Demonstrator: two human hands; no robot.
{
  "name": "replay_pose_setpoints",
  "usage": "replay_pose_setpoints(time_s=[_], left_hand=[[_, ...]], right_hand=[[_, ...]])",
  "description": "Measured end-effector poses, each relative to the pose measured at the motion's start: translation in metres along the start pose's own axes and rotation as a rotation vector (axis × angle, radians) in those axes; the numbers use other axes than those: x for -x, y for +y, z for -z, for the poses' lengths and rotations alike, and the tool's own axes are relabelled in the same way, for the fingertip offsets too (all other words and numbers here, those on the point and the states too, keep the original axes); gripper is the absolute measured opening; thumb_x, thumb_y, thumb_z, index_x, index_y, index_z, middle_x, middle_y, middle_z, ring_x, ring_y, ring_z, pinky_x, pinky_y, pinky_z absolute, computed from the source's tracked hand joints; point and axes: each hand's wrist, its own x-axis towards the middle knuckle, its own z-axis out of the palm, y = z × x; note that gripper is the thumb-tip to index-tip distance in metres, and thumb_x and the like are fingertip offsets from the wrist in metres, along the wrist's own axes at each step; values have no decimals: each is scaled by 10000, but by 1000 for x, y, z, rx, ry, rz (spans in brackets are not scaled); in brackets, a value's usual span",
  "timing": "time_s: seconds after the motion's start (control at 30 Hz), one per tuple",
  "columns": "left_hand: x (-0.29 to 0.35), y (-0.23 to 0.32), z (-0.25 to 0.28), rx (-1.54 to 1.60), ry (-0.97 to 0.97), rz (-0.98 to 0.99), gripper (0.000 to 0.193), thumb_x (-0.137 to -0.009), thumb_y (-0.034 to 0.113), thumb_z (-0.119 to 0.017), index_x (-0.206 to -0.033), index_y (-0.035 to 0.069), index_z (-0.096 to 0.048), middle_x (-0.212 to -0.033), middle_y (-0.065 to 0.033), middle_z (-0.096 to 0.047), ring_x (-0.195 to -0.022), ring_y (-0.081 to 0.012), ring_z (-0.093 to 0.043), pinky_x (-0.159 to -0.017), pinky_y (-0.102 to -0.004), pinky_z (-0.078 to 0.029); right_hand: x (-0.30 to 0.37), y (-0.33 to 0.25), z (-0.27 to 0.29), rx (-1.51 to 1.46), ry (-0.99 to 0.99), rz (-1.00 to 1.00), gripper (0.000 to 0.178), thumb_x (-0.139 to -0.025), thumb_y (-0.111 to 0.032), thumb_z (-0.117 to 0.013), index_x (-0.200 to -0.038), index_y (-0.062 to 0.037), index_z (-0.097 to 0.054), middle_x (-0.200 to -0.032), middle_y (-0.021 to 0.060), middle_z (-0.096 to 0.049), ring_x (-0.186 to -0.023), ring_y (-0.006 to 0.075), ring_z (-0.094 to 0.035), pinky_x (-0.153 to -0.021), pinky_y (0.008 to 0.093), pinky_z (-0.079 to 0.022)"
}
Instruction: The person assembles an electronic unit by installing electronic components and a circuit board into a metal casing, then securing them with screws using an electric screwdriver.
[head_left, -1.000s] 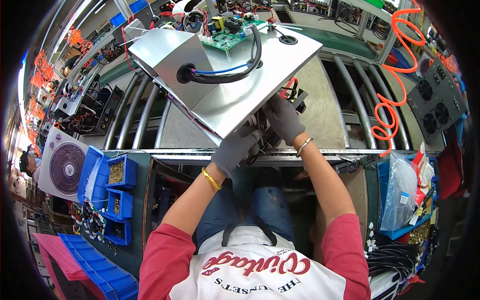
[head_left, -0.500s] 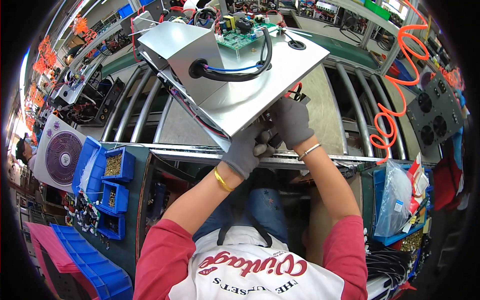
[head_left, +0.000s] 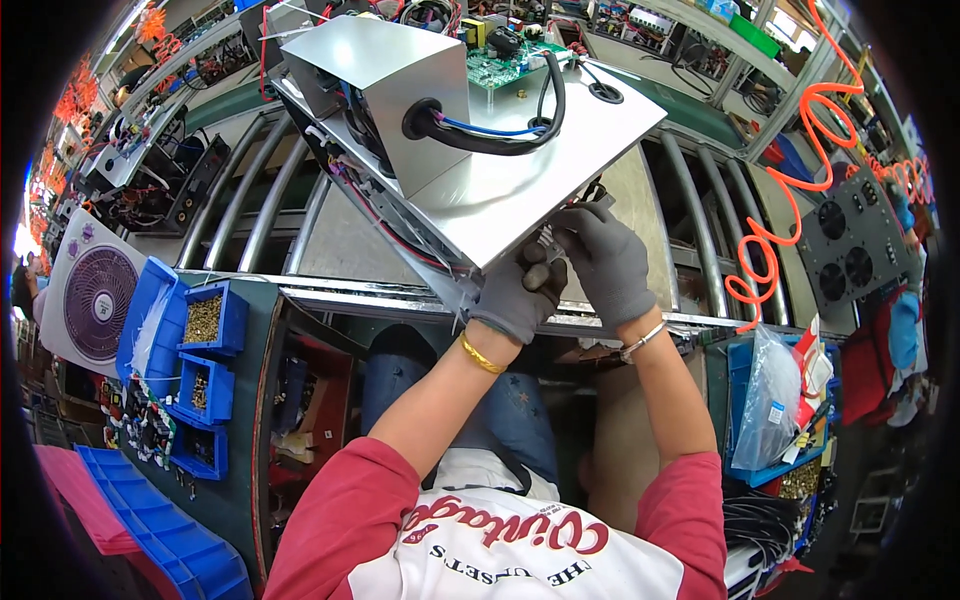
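1. Lettering first: we see big red script and dark capitals, upside down to us, across the white shirt (head_left: 520, 555) of the wearer.
2. Over on the right, we pick out a small blue-and-white label (head_left: 776, 412) on a clear plastic bag (head_left: 762, 375); its print is too small for us.
3. At far left, a white fan (head_left: 62, 318) with a purple grille carries a pale round mark on its hub.
4. Beside it we have blue bins (head_left: 232, 322), the upper two holding small brass-coloured parts.
5. Across to the right, an orange coiled hose (head_left: 803, 183) hangs in front of a dark panel with round fans (head_left: 853, 250), and metal rollers (head_left: 690, 200) flank the bench plate (head_left: 350, 240).
6. Centre stage, the silver metal unit (head_left: 520, 205) sits tilted above the plate, carrying a green circuit board (head_left: 490, 72) and a thick black cable (head_left: 500, 146). Its overhanging edge blocks our view beneath.
7. Here's the gloved left hand (head_left: 520, 298), just beside the unit's near corner, fingers curled inward; we cannot tell what it grips.
8. And the gloved right hand (head_left: 606, 262) is at the unit's right-hand edge, fingers drawn narrow near small pale pieces (head_left: 547, 240); whether it holds them, we cannot tell.
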Motion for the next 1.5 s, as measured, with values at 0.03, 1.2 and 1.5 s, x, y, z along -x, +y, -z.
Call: replay_pose_setpoints(time_s=[0.03,1.2,1.5], left_hand=[[0,1,0,0,-17,3,226,-1063,221,-434,-900,127,-560,-650,39,-521,-384,-91,-346,-552,-297,-565],[108,10,17,-951,-19,-72,430,-1043,286,-483,-1391,41,-544,-734,16,-502,-468,-60,-367,-640,-254,-511],[154,53,80,-923,85,-24,498,-1049,253,-457,-1456,-32,-432,-749,19,-494,-481,-57,-386,-717,-286,-529]], right_hand=[[1,0,-1,0,-3,2,153,-876,-107,-715,-1029,-113,-706,-1020,86,-709,-792,296,-697,-681,351,-549],[11,-1,-25,59,31,194,159,-816,-104,-706,-958,-169,-680,-947,34,-691,-766,292,-683,-634,389,-541],[-4,-6,-18,-157,82,-52,138,-824,-46,-718,-940,-113,-684,-901,84,-702,-797,308,-693,-678,384,-543]])
